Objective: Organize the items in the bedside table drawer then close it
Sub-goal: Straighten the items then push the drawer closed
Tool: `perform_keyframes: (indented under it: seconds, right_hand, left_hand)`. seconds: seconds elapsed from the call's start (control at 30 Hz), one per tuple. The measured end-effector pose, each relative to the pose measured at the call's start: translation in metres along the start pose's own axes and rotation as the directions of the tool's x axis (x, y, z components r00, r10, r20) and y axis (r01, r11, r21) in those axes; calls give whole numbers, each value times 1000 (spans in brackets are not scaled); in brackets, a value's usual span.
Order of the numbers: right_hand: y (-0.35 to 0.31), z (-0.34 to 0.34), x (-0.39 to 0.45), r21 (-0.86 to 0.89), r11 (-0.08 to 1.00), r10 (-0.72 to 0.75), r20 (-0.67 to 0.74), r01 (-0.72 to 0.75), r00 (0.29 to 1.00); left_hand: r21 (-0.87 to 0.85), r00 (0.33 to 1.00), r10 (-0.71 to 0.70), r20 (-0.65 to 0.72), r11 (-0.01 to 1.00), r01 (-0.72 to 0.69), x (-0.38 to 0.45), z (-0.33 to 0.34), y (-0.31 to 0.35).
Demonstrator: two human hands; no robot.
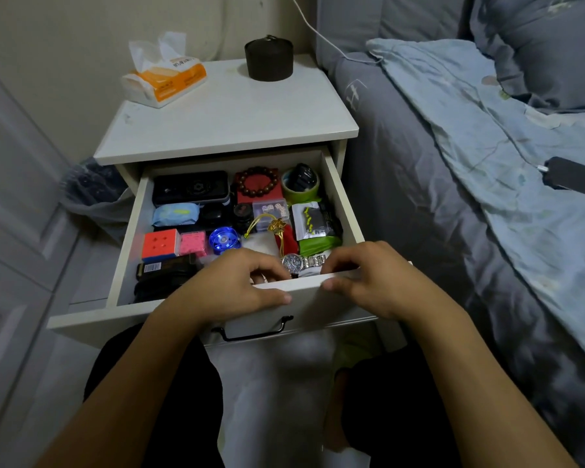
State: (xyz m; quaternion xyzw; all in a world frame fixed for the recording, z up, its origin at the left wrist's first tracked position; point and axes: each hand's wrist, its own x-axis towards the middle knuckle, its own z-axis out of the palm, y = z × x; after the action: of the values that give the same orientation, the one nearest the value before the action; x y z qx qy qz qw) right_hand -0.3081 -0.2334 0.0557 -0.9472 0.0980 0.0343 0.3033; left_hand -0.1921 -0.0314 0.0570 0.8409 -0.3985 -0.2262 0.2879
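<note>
Left hand and right hand, fingers curled, grip the open white wooden drawer's front edge; silver metal wristwatch between them.

open white drawer mid-frame packed with stuff, both hands on its front edge, left hand and right hand fingers curled inside near a silver watch, bed on the right
</note>
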Motion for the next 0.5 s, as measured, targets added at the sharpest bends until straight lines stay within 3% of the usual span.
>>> perform_keyframes:
  seconds: [0.17, 0.3, 0.5]
  right_hand:
    - [-7, 6, 6, -24, 998, 54, -131, -57, 990]
    - [-19, 10, 12, -71, 996, 28, -246, -47, 969]
    - [-44, 21, 25, -183, 983, -53, -223, 11, 973]
  left_hand:
    - [97, 974, 26, -226, 995, -4, -16, 3, -13]
    - [193, 937, -12, -350, 978, 85, -18, 2, -14]
    - [268, 901, -71, -427, 942, 201, -10, -9, -15]
